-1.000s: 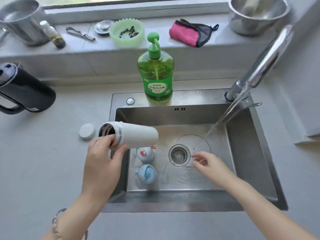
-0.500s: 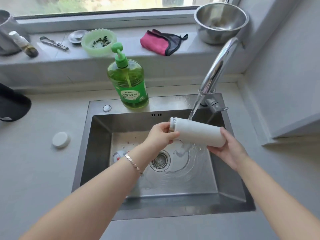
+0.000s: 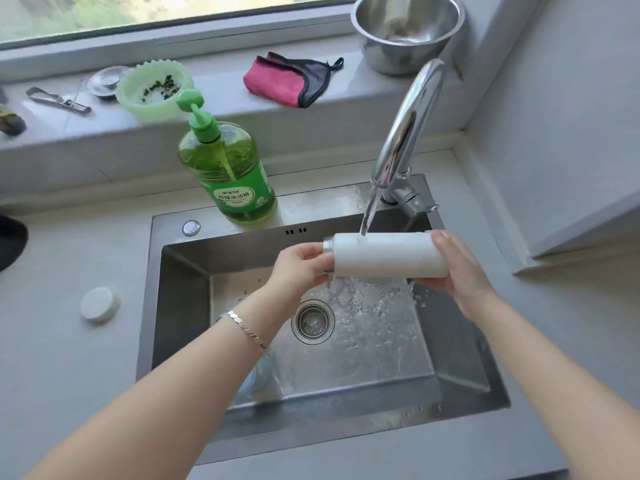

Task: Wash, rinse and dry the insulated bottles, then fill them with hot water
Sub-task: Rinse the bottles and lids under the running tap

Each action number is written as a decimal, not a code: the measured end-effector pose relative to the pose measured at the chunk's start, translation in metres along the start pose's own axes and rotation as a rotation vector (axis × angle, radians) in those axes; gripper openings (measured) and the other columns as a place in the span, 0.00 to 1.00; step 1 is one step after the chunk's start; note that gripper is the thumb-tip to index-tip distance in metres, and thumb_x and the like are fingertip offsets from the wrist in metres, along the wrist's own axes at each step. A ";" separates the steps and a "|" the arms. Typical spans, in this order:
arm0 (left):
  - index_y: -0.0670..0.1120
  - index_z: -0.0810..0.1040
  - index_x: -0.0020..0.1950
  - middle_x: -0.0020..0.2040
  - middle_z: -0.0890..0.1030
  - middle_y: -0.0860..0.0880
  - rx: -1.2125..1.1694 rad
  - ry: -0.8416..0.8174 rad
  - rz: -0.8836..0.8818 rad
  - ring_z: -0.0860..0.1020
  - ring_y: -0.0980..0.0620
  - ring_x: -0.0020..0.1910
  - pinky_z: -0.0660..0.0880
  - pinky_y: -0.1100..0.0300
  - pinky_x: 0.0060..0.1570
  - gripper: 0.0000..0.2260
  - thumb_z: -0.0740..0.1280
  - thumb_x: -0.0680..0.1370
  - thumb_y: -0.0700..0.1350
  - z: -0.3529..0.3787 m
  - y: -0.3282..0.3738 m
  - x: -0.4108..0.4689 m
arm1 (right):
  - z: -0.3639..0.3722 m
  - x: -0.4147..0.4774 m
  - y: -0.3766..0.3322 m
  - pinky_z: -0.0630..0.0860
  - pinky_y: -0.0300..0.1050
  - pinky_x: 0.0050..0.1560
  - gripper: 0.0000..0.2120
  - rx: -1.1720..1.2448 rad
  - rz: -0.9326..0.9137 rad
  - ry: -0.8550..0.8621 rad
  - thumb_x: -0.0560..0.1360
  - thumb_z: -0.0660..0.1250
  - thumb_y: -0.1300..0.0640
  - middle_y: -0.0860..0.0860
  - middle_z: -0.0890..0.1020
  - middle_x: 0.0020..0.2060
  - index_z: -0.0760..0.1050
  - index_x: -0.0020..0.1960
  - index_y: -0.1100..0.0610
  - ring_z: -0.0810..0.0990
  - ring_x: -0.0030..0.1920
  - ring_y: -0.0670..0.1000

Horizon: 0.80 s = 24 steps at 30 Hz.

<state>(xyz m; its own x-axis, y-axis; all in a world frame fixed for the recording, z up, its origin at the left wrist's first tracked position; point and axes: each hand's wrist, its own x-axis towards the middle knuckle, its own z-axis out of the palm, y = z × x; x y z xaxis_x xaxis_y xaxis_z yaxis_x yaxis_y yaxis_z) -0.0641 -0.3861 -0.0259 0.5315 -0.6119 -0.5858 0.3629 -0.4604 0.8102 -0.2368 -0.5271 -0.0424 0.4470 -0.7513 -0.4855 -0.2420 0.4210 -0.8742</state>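
A white insulated bottle (image 3: pixel 388 254) lies on its side in mid-air at the centre right of the frame, above the steel sink (image 3: pixel 180 306), held between both hands. Its open metal-rimmed mouth points to the left of the frame and its base to the right. The left hand (image 3: pixel 301 268) comes in from the lower left and closes on the mouth end: its fingers (image 3: pixel 313 252) curl over the rim on top and the thumb presses from underneath, so the neck is pinched between them. The right hand (image 3: pixel 457 271) comes from the lower right and cups the base end, fingers wrapped behind and under the bottle's bottom, thumb lying along its top edge.

A stream of water (image 3: pixel 367 213) falls from the curved chrome tap (image 3: pixel 405 133) and strikes the top of the bottle a little left of its middle, then spills off the underside in a splashing sheet onto the sink floor, just right of the round drain (image 3: pixel 313 322).

A green soap pump bottle (image 3: pixel 230 174) stands on the sink's back ledge, upper left of the held bottle. A white round cap (image 3: pixel 99 304) lies on the grey table at the left of the frame, well apart from the hands. On the windowsill at the top are a pink cloth (image 3: pixel 277 81) and a steel bowl (image 3: pixel 407 32).
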 end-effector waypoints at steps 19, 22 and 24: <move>0.46 0.74 0.45 0.25 0.79 0.52 -0.438 0.158 -0.347 0.79 0.57 0.26 0.73 0.55 0.41 0.06 0.61 0.80 0.40 -0.073 -0.028 -0.011 | 0.095 0.011 -0.026 0.72 0.48 0.43 0.20 -0.513 -0.227 -0.282 0.80 0.49 0.42 0.50 0.73 0.43 0.68 0.54 0.58 0.73 0.44 0.50; 0.45 0.75 0.45 0.32 0.80 0.49 -0.437 0.090 -0.357 0.77 0.51 0.36 0.74 0.47 0.41 0.07 0.59 0.80 0.41 -0.067 -0.027 -0.013 | 0.089 0.011 -0.025 0.71 0.49 0.48 0.18 -0.456 -0.147 -0.311 0.79 0.43 0.39 0.48 0.73 0.42 0.68 0.49 0.46 0.72 0.46 0.51; 0.42 0.75 0.46 0.37 0.81 0.45 -0.488 0.082 -0.358 0.77 0.48 0.40 0.78 0.43 0.37 0.09 0.58 0.81 0.41 -0.064 -0.024 -0.014 | 0.086 0.009 -0.026 0.71 0.43 0.38 0.16 -0.297 -0.031 -0.251 0.80 0.46 0.41 0.49 0.73 0.40 0.69 0.49 0.48 0.72 0.40 0.49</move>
<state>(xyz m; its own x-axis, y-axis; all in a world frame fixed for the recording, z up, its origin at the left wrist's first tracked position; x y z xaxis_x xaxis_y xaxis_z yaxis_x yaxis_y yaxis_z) -0.0314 -0.3252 -0.0362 0.3620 -0.4128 -0.8358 0.8283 -0.2688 0.4916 -0.1531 -0.5008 -0.0235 0.6459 -0.5983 -0.4741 -0.4471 0.2069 -0.8702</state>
